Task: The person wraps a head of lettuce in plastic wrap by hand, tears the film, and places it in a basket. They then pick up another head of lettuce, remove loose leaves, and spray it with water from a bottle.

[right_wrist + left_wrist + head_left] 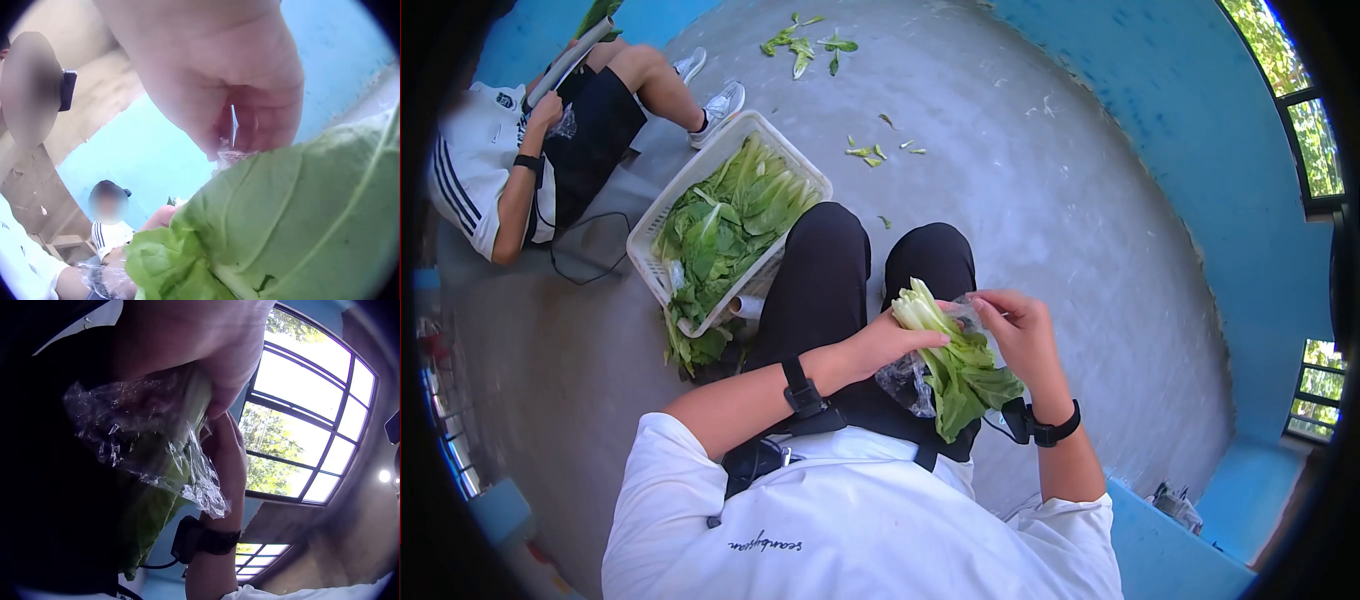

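Observation:
A bunch of leafy greens (965, 375) with pale stems lies over the person's lap, stems pointing away and leaves toward the body. The left hand (882, 346) grips it from the side, thumb across the stems. Clear plastic film (144, 437) hangs crumpled under and around the bunch. At the other side, the right hand (1017, 322) pinches an edge of the film between thumb and fingers. In the right wrist view, a gathered bit of film (230, 156) shows at those fingertips, behind a broad green leaf (312, 200).
A white plastic crate (812, 165) heaped with greens (735, 215) stands left of the knees, a white roll (747, 307) beside it. Another seated person (495, 150) is at the far left. Loose leaves (802, 50) lie on the grey floor.

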Motion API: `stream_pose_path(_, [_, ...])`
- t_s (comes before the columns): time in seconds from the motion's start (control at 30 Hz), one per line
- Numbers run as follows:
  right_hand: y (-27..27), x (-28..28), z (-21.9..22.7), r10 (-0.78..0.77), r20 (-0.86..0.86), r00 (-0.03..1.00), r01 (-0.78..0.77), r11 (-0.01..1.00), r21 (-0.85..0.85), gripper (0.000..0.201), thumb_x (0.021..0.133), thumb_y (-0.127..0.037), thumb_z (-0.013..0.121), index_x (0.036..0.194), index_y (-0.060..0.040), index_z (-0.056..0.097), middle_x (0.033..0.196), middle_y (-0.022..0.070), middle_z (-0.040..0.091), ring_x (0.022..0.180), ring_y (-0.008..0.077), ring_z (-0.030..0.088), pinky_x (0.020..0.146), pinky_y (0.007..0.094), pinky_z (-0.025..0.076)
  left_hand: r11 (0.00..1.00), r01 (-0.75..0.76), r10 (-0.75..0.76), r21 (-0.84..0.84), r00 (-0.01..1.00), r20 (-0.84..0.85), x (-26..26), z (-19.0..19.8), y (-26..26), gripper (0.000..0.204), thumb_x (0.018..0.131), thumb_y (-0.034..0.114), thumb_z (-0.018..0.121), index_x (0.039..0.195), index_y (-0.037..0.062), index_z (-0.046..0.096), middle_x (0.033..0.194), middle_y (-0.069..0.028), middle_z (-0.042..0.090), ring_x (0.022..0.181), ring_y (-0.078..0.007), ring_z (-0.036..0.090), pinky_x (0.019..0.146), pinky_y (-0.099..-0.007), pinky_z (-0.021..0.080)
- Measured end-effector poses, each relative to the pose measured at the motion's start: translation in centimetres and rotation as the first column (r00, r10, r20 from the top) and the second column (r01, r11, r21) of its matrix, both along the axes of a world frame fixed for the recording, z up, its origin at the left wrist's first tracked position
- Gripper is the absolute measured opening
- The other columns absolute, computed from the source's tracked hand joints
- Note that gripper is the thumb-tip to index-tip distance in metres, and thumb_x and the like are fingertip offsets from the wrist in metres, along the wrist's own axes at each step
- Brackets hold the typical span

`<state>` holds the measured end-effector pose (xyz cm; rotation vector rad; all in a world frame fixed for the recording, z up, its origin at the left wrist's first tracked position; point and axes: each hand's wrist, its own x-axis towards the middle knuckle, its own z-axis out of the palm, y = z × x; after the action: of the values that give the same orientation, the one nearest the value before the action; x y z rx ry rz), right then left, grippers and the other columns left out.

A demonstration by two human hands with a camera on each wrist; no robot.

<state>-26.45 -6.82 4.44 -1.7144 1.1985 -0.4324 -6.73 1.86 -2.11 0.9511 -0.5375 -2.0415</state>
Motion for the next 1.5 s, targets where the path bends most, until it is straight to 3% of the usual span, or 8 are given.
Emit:
stream_pose_path(0.13, [-0.1, 0.3, 1.2, 0.028, -0.205, 0.978, -0.064, 0.983, -0.17, 0.014, 0.095, -0.006, 0.067, 0.103, 0.0015, 0.076, 0.087, 0.0065, 0.071, 0.078, 0.0101, 0.064, 0.067, 0.0253, 0.049, 0.999, 0.023, -0.022, -0.022, 0.999, 0.045, 0.0, -0.6, -0.1, 0.055, 0.096, 0.01, 0.067, 0.148, 0.0036, 0.048, 0.133, -0.0067, 0.062, 0.123, -0.0153, 0.057, 0.106, -0.0314, 0.044])
stream_pose_path(0.43, [0.2, 0.3, -4.6, -0.053, 0.095, 0.994, 0.058, 0.997, -0.053, 0.026, 0.093, -0.016, 0.071, 0.116, -0.0016, 0.072, 0.089, 0.0027, 0.073, 0.079, 0.0109, 0.065, 0.073, 0.027, 0.052, 0.998, -0.058, 0.059, -0.015, 0.998, 0.003, -0.6, -1.3, 0.0, 0.059, 0.098, 0.011, 0.062, 0.153, 0.0054, 0.042, 0.14, -0.0061, 0.057, 0.128, -0.0139, 0.053, 0.11, -0.0314, 0.04])
stream_pose_path(0.53, [0.0, -0.3, -4.5, -0.099, 0.095, 0.991, 0.052, 0.912, 0.407, 0.022, 0.095, -0.015, 0.068, 0.11, -0.0002, 0.072, 0.091, 0.0015, 0.072, 0.081, 0.0084, 0.064, 0.074, 0.0261, 0.052, 0.996, -0.065, 0.063, -0.063, 0.997, -0.038, -0.6, -0.6, 0.1, 0.06, 0.098, 0.009, 0.062, 0.154, 0.0056, 0.041, 0.143, -0.0066, 0.054, 0.13, -0.0138, 0.051, 0.112, -0.0319, 0.039])
stream_pose_path(0.77, [-0.3, -0.7, -2.9, -0.129, 0.129, 0.983, 0.053, 0.878, 0.476, 0.016, 0.095, -0.017, 0.068, 0.102, -0.0018, 0.07, 0.089, 0.0, 0.07, 0.079, 0.007, 0.062, 0.071, 0.025, 0.05, 0.992, -0.114, 0.106, -0.049, 0.984, -0.144, -0.9, -0.5, 0.6, 0.062, 0.097, 0.007, 0.062, 0.155, 0.0052, 0.038, 0.145, -0.0056, 0.052, 0.131, -0.0145, 0.05, 0.114, -0.0334, 0.037])
stream_pose_path(0.93, [-0.9, -1.7, -3.4, -0.246, 0.113, 0.963, 0.117, 0.755, 0.645, 0.013, 0.097, -0.019, 0.065, 0.101, -0.0063, 0.066, 0.085, -0.0001, 0.067, 0.075, 0.0095, 0.064, 0.072, 0.0258, 0.053, 0.977, -0.169, 0.138, -0.13, 0.966, -0.219, -0.2, 0.1, 0.3, 0.03, 0.092, 0.009, 0.065, 0.122, 0.0041, 0.062, 0.151, -0.0084, 0.047, 0.133, -0.0153, 0.048, 0.112, -0.0324, 0.038])
stream_pose_path(1.1, [-1.0, -3.3, -3.0, -0.505, 0.167, 0.847, 0.264, 0.671, 0.693, 0.01, 0.098, -0.02, 0.063, 0.1, -0.0105, 0.063, 0.084, -0.0005, 0.065, 0.076, 0.0107, 0.064, 0.075, 0.0294, 0.056, 0.969, -0.157, 0.108, -0.19, 0.963, -0.245, 1.2, 0.2, 0.0, 0.027, 0.093, 0.009, 0.061, 0.12, 0.004, 0.063, 0.151, -0.0101, 0.049, 0.141, -0.0225, 0.045, 0.115, -0.0352, 0.035])
stream_pose_path(1.23, [-1.3, -5.1, -3.1, -0.663, 0.455, 0.595, 0.293, 0.706, 0.644, 0.01, 0.099, -0.02, 0.061, 0.102, -0.0106, 0.063, 0.089, 0.0005, 0.064, 0.079, 0.0119, 0.064, 0.079, 0.0325, 0.057, 0.944, -0.206, 0.141, -0.257, 0.958, -0.251, 2.7, 2.5, -0.6, 0.009, 0.09, 0.013, 0.059, 0.087, 0.0065, 0.065, 0.144, -0.0183, 0.057, 0.15, -0.0332, 0.033, 0.12, -0.0463, 0.027])
stream_pose_path(1.5, [-2.2, -7.2, -1.3, -0.583, 0.723, 0.371, 0.181, 0.809, 0.56, 0.011, 0.101, -0.018, 0.059, 0.096, -0.0081, 0.063, 0.093, 0.0037, 0.067, 0.088, 0.017, 0.067, 0.087, 0.039, 0.057, 0.868, -0.097, 0.042, -0.487, 0.992, -0.123, 6.4, 6.1, -1.2, 0.006, 0.083, 0.015, 0.063, 0.081, 0.0091, 0.061, 0.139, -0.0198, 0.059, 0.153, -0.0335, 0.025, 0.123, -0.0492, 0.018])
